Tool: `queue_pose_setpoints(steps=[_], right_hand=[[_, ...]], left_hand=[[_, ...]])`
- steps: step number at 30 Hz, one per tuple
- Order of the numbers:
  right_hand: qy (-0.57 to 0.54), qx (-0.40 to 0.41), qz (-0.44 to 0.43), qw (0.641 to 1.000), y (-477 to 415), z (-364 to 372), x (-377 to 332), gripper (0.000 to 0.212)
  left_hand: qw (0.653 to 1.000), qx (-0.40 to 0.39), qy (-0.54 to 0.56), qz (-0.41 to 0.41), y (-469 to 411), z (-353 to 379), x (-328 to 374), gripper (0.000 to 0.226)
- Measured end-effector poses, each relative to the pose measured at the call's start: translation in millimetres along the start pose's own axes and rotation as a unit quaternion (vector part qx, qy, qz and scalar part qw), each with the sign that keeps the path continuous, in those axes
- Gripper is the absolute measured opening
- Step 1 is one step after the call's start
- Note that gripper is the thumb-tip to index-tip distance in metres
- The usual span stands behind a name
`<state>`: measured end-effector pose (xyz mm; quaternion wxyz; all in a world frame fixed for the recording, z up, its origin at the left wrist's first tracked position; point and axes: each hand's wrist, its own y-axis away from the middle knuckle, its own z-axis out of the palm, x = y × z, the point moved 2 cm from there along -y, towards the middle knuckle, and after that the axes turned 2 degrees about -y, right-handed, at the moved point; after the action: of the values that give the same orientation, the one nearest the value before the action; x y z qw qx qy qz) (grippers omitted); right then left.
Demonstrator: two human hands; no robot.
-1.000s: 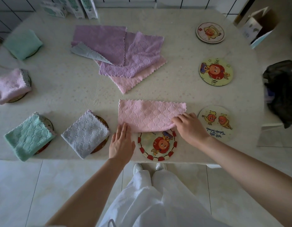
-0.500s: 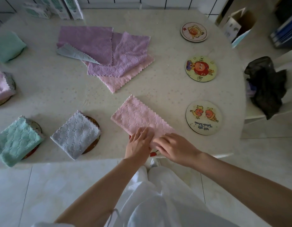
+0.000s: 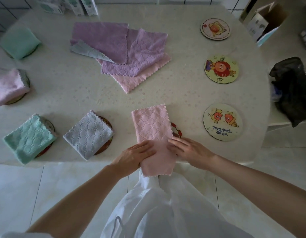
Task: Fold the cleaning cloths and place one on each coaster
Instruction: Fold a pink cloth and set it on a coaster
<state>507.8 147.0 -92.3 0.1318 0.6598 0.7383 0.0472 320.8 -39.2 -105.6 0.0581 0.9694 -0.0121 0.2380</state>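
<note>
Head view shows your left hand and right hand on the pink scallop-edged quilted cloth, fingers fairly straight, pressing its two long sides and not curled round it. The cloth lies as a long folded strip at the near edge of the cream table, its near end hanging over, covering most of a round red-rimmed coaster

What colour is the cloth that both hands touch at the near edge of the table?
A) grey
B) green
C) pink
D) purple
C: the left hand and the right hand both lie on the pink cloth.
</note>
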Motion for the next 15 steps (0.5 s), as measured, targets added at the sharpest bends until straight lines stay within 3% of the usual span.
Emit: queue_pose_setpoints(steps=[2, 6, 9, 12, 14, 15], right_hand=[[-0.003, -0.009, 0.011, 1.0, -1, 6, -1, 0.07], [-0.038, 0.015, 0.016, 0.999, -6, 11, 4, 0.072], [-0.153, 0.038, 0.07, 0.985, -19, 1, 6, 0.063], [-0.386, 0.08, 0.21, 0.895, -37, -13, 14, 0.034], [-0.449, 0.112, 0.275, 0.843, -50, -20, 22, 0.017], [-0.471, 0.123, 0.304, 0.819, -56, -21, 27, 0.018]], left_hand=[[0.998, 0.022, 0.058, -0.029, 0, -1, 2, 0.039], [0.966, 0.033, 0.181, -0.18, -6, -12, 4, 0.044], [0.924, 0.005, 0.189, -0.334, -19, -26, -1, 0.02], [0.87, 0.0, 0.268, -0.413, -35, -36, -11, 0.026], [0.83, 0.02, 0.337, -0.444, -45, -42, -19, 0.035], [0.806, 0.033, 0.37, -0.461, -49, -45, -22, 0.038]])
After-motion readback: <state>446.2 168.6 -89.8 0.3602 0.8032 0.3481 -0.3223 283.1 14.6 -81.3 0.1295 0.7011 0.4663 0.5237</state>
